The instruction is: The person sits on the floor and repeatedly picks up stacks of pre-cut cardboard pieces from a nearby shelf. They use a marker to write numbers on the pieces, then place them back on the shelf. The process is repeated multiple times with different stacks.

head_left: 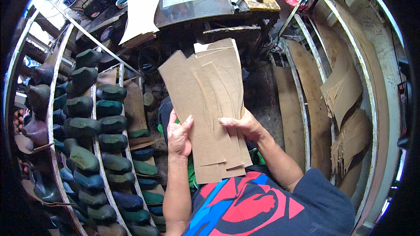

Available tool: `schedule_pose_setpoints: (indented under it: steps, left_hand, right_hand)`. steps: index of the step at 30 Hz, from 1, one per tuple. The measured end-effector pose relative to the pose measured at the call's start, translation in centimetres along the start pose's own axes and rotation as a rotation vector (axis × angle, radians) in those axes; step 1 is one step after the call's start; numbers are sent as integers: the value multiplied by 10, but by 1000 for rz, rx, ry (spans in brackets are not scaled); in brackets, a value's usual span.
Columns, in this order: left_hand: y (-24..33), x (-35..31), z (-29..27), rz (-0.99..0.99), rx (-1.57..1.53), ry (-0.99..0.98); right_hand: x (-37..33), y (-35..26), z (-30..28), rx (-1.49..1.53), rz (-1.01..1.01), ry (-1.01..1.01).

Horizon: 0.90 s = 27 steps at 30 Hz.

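Observation:
A loose stack of brown cardboard sheets [210, 113] is held up in front of my torso, between both hands. The sheets overlap unevenly, with stepped lower edges and a white piece [202, 47] showing behind the top. Curved lines or cut edges run down the front. My left hand [179, 134] grips the left edge, its thumb on the front sheet. On the right edge my right hand [243, 124] is closed, thumb laid across the front. The other fingers of both hands are mostly hidden behind the stack.
Racks of dark green shoe lasts [83, 126] stand at my left. Shelves at my right hold brown sheets [343, 91]. Ahead is a dark worktable [197, 11] bearing tools and a yellow block [262, 2]; a stack of white-topped sheets [141, 13] lies at its left.

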<state>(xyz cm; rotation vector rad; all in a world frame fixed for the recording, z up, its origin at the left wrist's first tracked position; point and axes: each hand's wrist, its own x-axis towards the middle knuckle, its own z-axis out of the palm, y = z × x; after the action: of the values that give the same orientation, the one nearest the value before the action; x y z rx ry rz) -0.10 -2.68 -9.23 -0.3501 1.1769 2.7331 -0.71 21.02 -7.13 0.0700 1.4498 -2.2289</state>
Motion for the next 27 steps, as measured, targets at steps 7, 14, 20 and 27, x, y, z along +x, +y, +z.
schedule_pose_setpoints:
  steps: [7, 14, 20, 27]
  left_hand:
    - [15, -1, -5, -42, -126, -28]
    - [4, -2, -11, 31, 11, -20]
    - [15, 1, -45, -101, -389, -221]
    - [-3, -4, -20, -22, -59, -71]
  right_hand:
    - [-2, -12, 3, 130, -14, 98]
    - [7, -17, 4, 469, 127, 8]
    - [3, -12, -7, 106, -27, 181]
    - [11, -9, 17, 238, 37, 74]
